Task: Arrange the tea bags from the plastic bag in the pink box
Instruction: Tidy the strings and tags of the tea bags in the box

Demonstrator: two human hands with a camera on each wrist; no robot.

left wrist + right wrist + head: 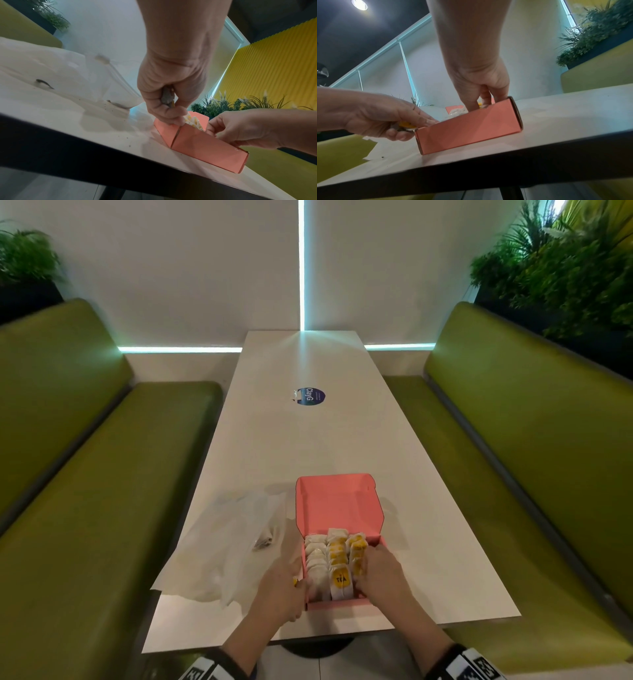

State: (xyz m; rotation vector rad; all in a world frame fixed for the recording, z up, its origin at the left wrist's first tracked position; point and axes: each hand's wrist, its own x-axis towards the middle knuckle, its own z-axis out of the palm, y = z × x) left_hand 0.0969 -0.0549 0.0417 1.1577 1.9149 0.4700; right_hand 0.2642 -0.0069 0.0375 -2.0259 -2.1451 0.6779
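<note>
Filling pink box, tea bags; left hand pinches one, right hand fingers curled among them.

A pink box is shown on a white bench. White tea bags carry yellow tags, one printed "TEA" in dark letters. The plastic bag is translucent white. Olive-green seats and a dark blue round sticker are visible. Black-and-white patterned wristbands are worn.
</note>
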